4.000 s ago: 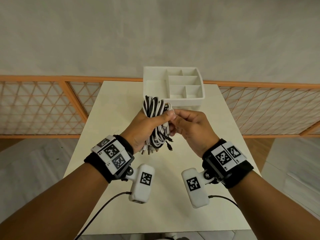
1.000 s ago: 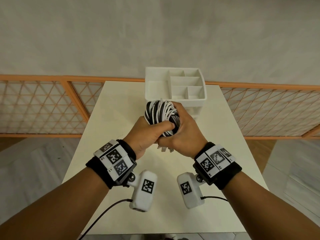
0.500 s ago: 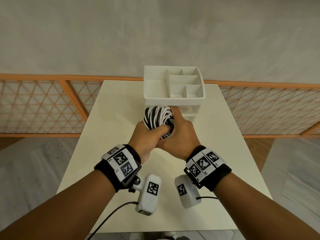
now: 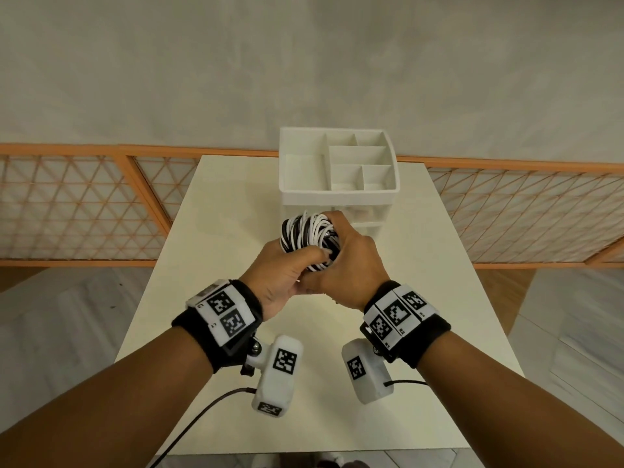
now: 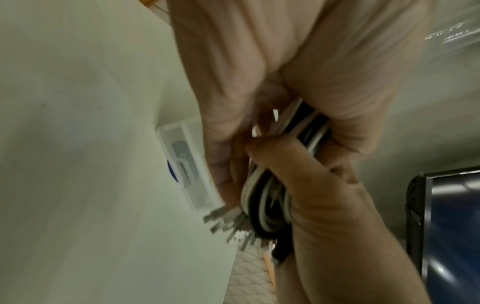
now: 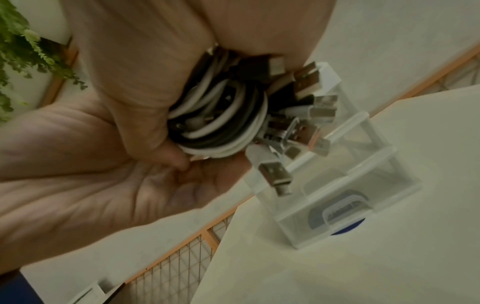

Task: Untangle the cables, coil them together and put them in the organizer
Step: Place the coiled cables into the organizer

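Note:
A compact coil of black and white cables [image 4: 308, 231] hangs above the table, just in front of the white organizer [image 4: 339, 196]. My left hand [image 4: 289, 266] grips the coil from the left, thumb across it. My right hand [image 4: 352, 256] wraps it from the right and below. In the right wrist view the coiled cables [image 6: 221, 121] sit in both palms, and several USB plugs [image 6: 307, 115] stick out toward the organizer [image 6: 363, 181]. Blurred by motion, the left wrist view has the cables [image 5: 262, 203] squeezed between the two hands, plugs pointing down.
The organizer has several open top compartments and clear drawers below, and stands at the far middle of the cream table [image 4: 233, 359]. An orange lattice railing [image 4: 84, 204] runs behind the table on both sides. A green plant [image 6: 23, 47] is off to one side.
Four seconds ago the left hand held a long loose coil with the right hand at its plugs. The coil is now a tight bundle in both hands, closer to the organizer.

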### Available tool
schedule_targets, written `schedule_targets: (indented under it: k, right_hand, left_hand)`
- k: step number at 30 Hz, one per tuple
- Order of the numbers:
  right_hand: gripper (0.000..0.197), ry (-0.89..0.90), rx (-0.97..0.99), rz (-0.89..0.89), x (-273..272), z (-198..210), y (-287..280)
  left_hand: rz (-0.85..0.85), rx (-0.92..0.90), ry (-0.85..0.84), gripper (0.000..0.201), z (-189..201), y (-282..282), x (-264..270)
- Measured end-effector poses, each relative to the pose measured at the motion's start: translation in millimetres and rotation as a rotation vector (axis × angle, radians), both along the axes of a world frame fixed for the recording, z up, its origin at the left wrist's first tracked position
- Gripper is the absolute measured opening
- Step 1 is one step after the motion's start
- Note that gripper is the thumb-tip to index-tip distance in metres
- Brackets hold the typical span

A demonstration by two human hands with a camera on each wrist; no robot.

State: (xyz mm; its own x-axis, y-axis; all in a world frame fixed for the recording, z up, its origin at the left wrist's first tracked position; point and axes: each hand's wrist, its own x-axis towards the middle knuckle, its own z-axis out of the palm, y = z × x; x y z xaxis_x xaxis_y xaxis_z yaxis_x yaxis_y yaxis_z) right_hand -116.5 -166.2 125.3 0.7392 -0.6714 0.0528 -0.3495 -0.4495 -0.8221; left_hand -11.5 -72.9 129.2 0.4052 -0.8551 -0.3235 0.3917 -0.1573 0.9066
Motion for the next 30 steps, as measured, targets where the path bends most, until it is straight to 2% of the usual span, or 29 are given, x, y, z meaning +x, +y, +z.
schedule_targets:
  k: [5,7,10,14,17,19,22,23,27,30]
  right_hand:
    - [0.099,0.066,-0.003,0.003,1.3,-1.2,0.0]
    - [0.093,0.103,-0.026,-0.005,0.2,-5.4,-3.0]
    - [0.071,0.130,-0.029,-0.030,-3.1,-19.1,-9.1]
    - [0.071,0.175,0.051,-0.061,-10.6,-41.1,-12.9]
    - [0.069,0.207,0.068,-0.124,-21.2,-54.6,-24.5]
    - [0.064,0.231,0.089,-0.200,-29.7,-59.4,-40.4]
    - [0.058,0.256,0.110,-0.282,-38.7,-59.2,-65.5]
    - [0.058,0.244,0.107,-0.302,-40.8,-58.3,-72.9]
    - [0.056,0.161,0.113,-0.358,-42.3,-51.1,-90.7]
    - [0.054,0.113,0.139,-0.350,-45.4,-49.8,-95.1]
  left_hand:
    - [0.116,0.039,-0.083,0.019,-13.0,-8.7,-12.6]
    - [0.089,0.039,-0.050,0.020,-17.8,-9.4,-13.9]
    - [0.000,0.098,-0.023,0.023,-26.2,-11.3,-12.7]
    - [-0.175,0.283,0.006,0.040,-38.8,-12.2,-5.6]
    - [-0.246,0.308,0.071,0.048,-46.5,-14.0,3.2]
    - [-0.152,0.328,0.136,0.039,-54.1,-23.4,11.1]
    - [0.047,0.349,0.309,0.007,-65.8,-50.2,20.8]
    - [0.093,0.346,0.348,0.001,-68.0,-61.6,22.9]
    - [0.167,0.308,0.462,0.002,-76.9,-105.7,27.2]
    - [0.168,0.303,0.498,0.012,-80.7,-124.7,26.0]
